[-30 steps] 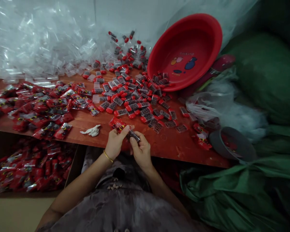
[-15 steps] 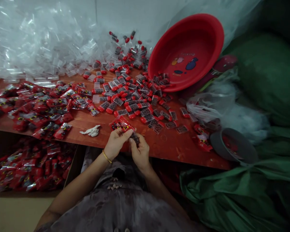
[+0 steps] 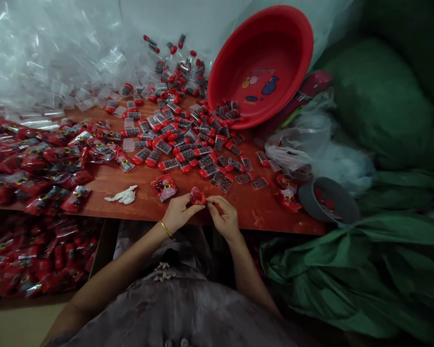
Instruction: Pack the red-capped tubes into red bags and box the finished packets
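Observation:
Between my hands, over the table's front edge, is a small red printed plastic packet (image 3: 197, 196). My left hand (image 3: 179, 211) pinches it from the left, fingers closed. The fingertips of my right hand (image 3: 223, 215) are closed on the packet's right edge. Just beyond my left hand, flat red packets (image 3: 164, 187) lie on the table. Behind them spreads a heap of clear cases with red ends and dark contents (image 3: 191, 152). I cannot make out what, if anything, is inside the held packet.
Filled red packets (image 3: 54, 154) pile up at left, with more in a box (image 3: 100, 243) below. Clear plastic pieces (image 3: 58, 58) heap behind. A red basin (image 3: 307, 43) leans at the back; a grey bowl (image 3: 305, 197) and green cloth (image 3: 329, 270) are at right. A crumpled white scrap (image 3: 125, 194) lies left.
The dark case in my right fingers no longer shows. Flat packets that were at my left hand now lie on the table, and both hands hold one red packet. The view has shifted.

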Demonstrator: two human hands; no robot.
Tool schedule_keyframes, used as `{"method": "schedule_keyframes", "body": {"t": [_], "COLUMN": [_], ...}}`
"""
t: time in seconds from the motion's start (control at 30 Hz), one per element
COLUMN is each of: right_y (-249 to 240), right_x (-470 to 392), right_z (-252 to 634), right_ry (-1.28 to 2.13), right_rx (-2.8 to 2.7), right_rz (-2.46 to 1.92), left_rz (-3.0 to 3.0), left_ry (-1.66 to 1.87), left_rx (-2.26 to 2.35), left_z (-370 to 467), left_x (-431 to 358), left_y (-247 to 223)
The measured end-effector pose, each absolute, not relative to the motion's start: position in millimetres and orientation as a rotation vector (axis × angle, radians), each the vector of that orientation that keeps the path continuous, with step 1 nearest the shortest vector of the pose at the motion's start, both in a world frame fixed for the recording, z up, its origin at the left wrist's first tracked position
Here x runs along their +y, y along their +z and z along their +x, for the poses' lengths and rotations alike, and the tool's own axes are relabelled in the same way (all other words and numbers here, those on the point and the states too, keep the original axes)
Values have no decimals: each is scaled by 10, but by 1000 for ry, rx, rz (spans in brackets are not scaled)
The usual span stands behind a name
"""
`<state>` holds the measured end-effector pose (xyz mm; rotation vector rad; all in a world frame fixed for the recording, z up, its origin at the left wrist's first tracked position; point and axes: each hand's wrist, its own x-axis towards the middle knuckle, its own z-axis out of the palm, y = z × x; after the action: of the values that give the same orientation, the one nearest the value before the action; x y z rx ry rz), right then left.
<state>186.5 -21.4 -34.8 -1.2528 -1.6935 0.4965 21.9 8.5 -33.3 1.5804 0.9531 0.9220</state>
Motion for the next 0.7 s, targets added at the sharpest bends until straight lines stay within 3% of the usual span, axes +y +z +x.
{"method": "schedule_keyframes", "body": {"t": [0.4, 0.7], "right_y": [-459, -641], "right_x": [-194, -245], "right_z": [1829, 1817], "right_ry": [-118, -38], "right_rx": [-1828, -1819], "right_rz": [-1313, -1326], "left_rz": [1854, 2152], "left_ry": [873, 810], "left_rx": [979, 1012], "left_z": [275, 250], "left_x": [156, 131], "left_y": [-512, -598]}}
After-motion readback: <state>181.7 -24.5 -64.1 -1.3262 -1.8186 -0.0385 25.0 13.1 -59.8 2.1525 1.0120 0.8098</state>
